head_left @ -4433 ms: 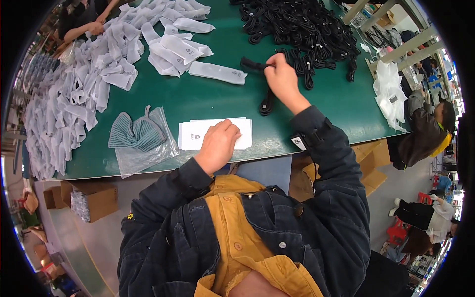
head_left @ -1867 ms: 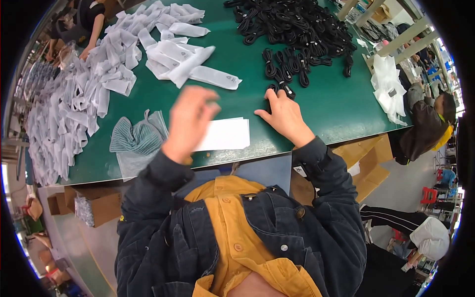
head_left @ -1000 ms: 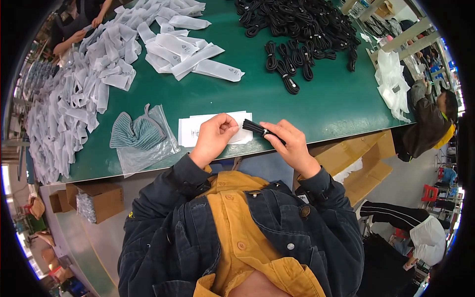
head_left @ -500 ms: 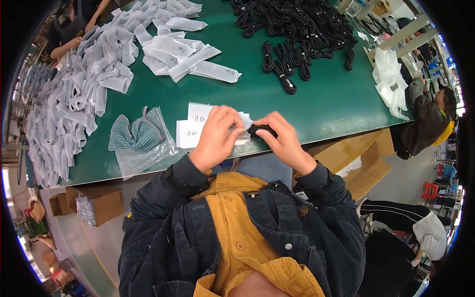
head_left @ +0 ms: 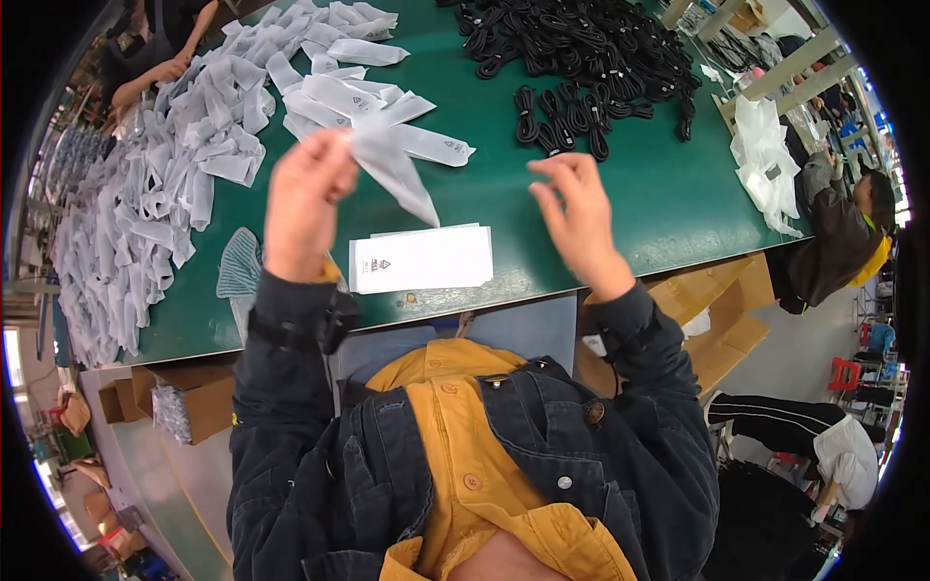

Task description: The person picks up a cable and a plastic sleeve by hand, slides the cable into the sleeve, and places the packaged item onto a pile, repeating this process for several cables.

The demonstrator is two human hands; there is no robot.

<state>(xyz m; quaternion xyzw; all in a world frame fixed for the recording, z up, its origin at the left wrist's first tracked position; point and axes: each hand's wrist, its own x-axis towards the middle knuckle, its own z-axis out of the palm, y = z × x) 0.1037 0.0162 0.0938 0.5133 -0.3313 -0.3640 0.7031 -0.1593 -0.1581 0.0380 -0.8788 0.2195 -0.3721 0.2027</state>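
Note:
My left hand (head_left: 308, 198) is raised over the table's left part, fingers closed on one end of a white translucent sleeve bag (head_left: 395, 174). The bag hangs slanting down to the right, blurred by motion, and I cannot make out its contents. Below it lies a stack of flat white sleeve bags (head_left: 422, 259) near the table's front edge. To the right my right hand (head_left: 578, 218) is held above the green surface, empty, thumb and fingers apart. Several coiled black cables (head_left: 572, 111) lie just beyond its fingertips. Past my left hand is a small pile of white sleeve bags (head_left: 426, 143).
A large heap of white bags (head_left: 145, 203) covers the table's left side. A big pile of black cables (head_left: 591, 48) lies at the far side. A teal ribbed cloth (head_left: 239, 266) sits by my left wrist. Cardboard boxes (head_left: 722, 300) stand below the front edge. Other people work nearby.
My left hand has lifted a white sleeve bag up and to the left, off the stack. My right hand has let go of the black cable end and moved right and slightly farther out.

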